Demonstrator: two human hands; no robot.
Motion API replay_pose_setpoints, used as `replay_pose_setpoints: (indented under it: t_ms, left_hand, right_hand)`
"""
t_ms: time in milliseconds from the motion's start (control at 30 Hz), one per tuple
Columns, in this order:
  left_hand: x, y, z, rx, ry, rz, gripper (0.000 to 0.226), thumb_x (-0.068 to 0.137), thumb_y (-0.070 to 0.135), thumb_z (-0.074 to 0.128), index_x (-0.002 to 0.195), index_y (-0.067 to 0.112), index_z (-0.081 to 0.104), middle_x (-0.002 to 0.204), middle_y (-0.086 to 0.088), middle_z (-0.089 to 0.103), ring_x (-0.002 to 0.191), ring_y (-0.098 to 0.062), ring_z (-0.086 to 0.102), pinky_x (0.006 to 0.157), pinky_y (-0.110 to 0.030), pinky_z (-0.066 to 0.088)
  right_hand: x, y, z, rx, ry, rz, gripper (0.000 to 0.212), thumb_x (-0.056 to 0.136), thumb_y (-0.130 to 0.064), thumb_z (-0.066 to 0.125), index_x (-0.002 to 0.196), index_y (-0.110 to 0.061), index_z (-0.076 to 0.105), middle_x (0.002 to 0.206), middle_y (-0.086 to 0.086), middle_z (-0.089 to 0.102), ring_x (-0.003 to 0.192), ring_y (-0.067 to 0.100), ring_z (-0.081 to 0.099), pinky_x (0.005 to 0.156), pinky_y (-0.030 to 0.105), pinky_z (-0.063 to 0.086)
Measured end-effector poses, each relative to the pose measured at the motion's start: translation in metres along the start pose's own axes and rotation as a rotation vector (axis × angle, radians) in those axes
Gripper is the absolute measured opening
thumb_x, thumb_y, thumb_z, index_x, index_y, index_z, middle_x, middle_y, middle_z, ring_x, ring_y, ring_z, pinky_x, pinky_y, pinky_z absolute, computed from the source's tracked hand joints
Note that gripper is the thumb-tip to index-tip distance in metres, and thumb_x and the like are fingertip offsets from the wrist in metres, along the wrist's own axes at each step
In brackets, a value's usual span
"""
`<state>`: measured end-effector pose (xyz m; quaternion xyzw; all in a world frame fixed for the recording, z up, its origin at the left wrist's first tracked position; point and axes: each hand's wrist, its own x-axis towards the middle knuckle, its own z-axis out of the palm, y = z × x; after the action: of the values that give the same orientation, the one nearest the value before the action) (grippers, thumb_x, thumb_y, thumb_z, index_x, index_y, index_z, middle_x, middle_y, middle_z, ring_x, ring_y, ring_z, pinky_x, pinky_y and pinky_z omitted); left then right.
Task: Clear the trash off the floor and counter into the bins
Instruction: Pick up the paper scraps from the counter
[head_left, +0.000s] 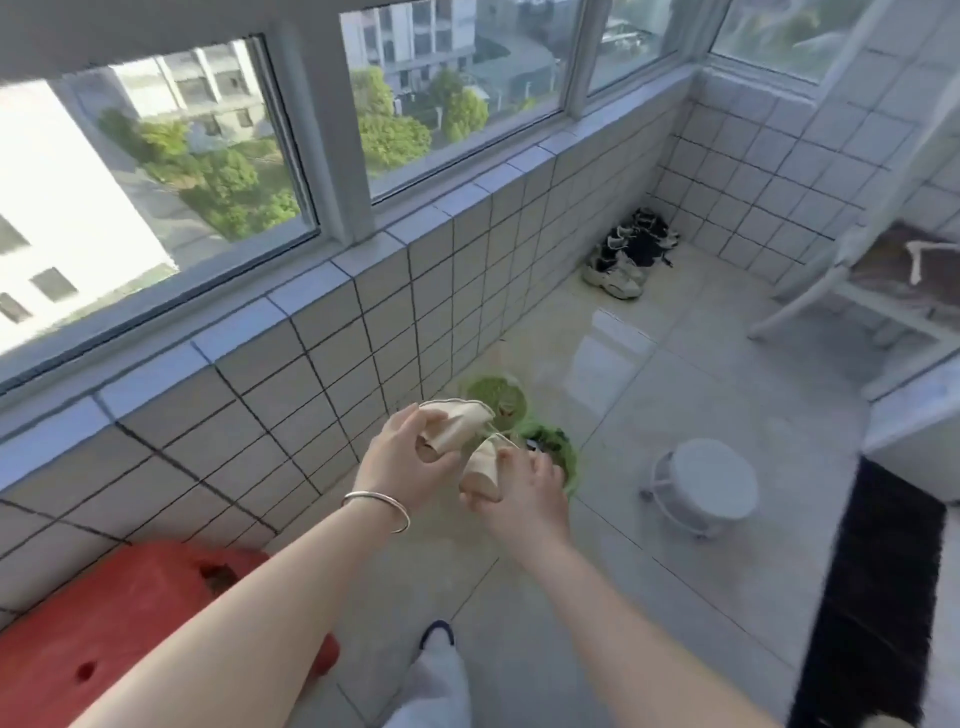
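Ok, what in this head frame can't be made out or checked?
- Near bin: the right hand and its cup cover most of it.
- Far bin: contents blurred, partly behind the left hand's cup.
- Cups: crumpled and motion-blurred; whether anything is inside them is unclear.
- Chair: cut off by the right edge.
- Counter: not identifiable in view.

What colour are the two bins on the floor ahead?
Green, both bins, in the head view.
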<state>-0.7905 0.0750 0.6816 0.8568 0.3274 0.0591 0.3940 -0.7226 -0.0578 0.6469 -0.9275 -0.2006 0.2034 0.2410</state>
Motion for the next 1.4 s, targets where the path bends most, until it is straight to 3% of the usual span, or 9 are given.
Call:
replay_pose_setpoints:
  t_ms: [267,433,633,833,1000,1133,1233,1333,1400]
  left_hand:
    - [0.122,0.013,0.083,0.102,-0.312,0.018,0.045,0.075,0.026,0.070,0.118,0.025,0.058,0.133,0.003,0.052,0.120,-0.017,0.051,0.097,-0.023,0.037]
    - [0.179,0.015,0.135,0.097,-0.396,-0.095,0.046,0.076,0.030,0.069,0.121,0.026,0.058,0.126,-0.001,0.059,0.112,-0.019,0.057,0.098,-0.029,0.043]
    - [0.231,-0.003,0.201,0.059,-0.437,-0.240,0.045,0.077,0.031,0.067,0.121,0.029,0.056,0.123,-0.001,0.059,0.111,-0.020,0.057,0.099,-0.033,0.046]
    - [0.276,-0.036,0.261,-0.096,-0.460,-0.478,0.039,0.078,0.037,0.065,0.116,0.033,0.057,0.105,0.001,0.065,0.094,-0.018,0.062,0.081,-0.028,0.048]
    - [0.318,-0.070,0.316,-0.201,-0.497,-0.614,0.046,0.063,0.050,0.057,0.107,0.034,0.057,0.099,-0.001,0.068,0.088,-0.020,0.064,0.078,-0.035,0.051]
    - [0.352,-0.101,0.368,-0.252,-0.522,-0.679,0.042,0.070,0.041,0.058,0.110,0.029,0.056,0.094,0.003,0.067,0.088,-0.020,0.068,0.079,-0.036,0.053]
    - [0.376,-0.118,0.405,-0.315,-0.556,-0.738,0.054,0.072,0.039,0.058,0.122,0.021,0.050,0.101,0.002,0.063,0.076,-0.016,0.067,0.067,-0.030,0.047]
    - [0.389,-0.139,0.438,-0.411,-0.648,-0.856,0.056,0.086,0.047,0.053,0.135,0.028,0.034,0.122,-0.002,0.057,0.077,-0.018,0.066,0.074,-0.032,0.046]
    - [0.392,-0.154,0.455,-0.394,-0.683,-0.931,0.059,0.091,0.050,0.045,0.142,0.027,0.025,0.137,-0.005,0.048,0.090,-0.025,0.067,0.080,-0.036,0.046]
  right_hand:
    - [0.079,0.069,-0.010,0.114,0.020,0.392,0.072,0.071,-0.056,0.063,0.135,-0.032,0.040,0.132,0.000,0.044,0.123,0.023,0.038,0.101,0.033,0.035]
    - [0.127,0.112,-0.004,0.357,0.018,0.602,0.082,0.071,-0.050,0.071,0.139,-0.020,0.035,0.136,0.005,0.043,0.128,0.025,0.038,0.105,0.033,0.032]
    - [0.199,0.160,0.012,0.512,-0.050,0.670,0.081,0.074,-0.043,0.071,0.141,-0.017,0.035,0.139,0.006,0.041,0.131,0.023,0.039,0.107,0.034,0.033]
    - [0.270,0.197,0.044,0.619,-0.058,0.726,0.072,0.080,-0.039,0.067,0.140,-0.018,0.035,0.140,0.004,0.040,0.127,0.020,0.042,0.094,0.026,0.034]
    - [0.323,0.221,0.095,0.753,-0.023,0.809,0.072,0.079,-0.037,0.070,0.139,-0.014,0.036,0.140,0.006,0.041,0.128,0.021,0.043,0.101,0.030,0.036]
    - [0.362,0.245,0.139,0.840,-0.019,0.911,0.096,0.056,-0.062,0.067,0.137,-0.022,0.036,0.138,0.003,0.045,0.124,0.023,0.048,0.105,0.045,0.042]
    - [0.390,0.267,0.172,0.901,-0.015,0.977,0.108,0.044,-0.069,0.060,0.138,-0.024,0.033,0.139,0.002,0.044,0.125,0.024,0.048,0.103,0.050,0.043]
    - [0.408,0.287,0.194,0.928,0.008,1.038,0.096,0.065,-0.056,0.067,0.145,-0.021,0.026,0.147,0.006,0.036,0.133,0.027,0.040,0.108,0.048,0.038]
    - [0.410,0.302,0.208,0.839,0.016,1.076,0.081,0.080,-0.043,0.065,0.145,-0.015,0.028,0.149,0.011,0.034,0.136,0.028,0.038,0.110,0.042,0.034]
